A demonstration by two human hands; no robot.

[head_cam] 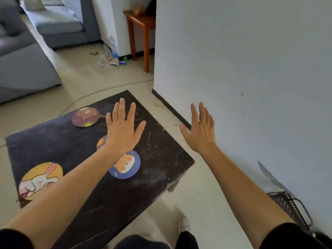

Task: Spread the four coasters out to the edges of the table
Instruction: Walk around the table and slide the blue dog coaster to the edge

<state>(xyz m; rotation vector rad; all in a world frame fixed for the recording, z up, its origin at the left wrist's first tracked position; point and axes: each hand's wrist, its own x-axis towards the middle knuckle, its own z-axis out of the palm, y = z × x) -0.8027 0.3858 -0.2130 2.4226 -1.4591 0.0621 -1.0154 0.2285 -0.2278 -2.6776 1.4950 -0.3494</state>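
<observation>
A low dark table (pixel 158 151) carries round coasters. A maroon coaster (pixel 85 117) lies near the far edge. A yellow rabbit coaster (pixel 38 180) sits by the near left edge. A blue coaster with an orange dog (pixel 126 165) lies mid-table toward the right. Another coaster (pixel 101 143), purple with an orange spot, peeks out from under my left wrist, mostly hidden. My left hand (pixel 124 128) hovers flat above the table's middle, fingers spread, holding nothing. My right hand (pixel 200 130) is raised beyond the table's right edge, over the floor, fingers apart and empty.
A white wall (pixel 251 69) runs close along the right. A grey sofa (pixel 23 56) stands at the far left, an orange wooden side table (pixel 142 33) behind. Litter (pixel 111 58) lies on the floor, and a dark wire basket (pixel 291 209) sits at the near right.
</observation>
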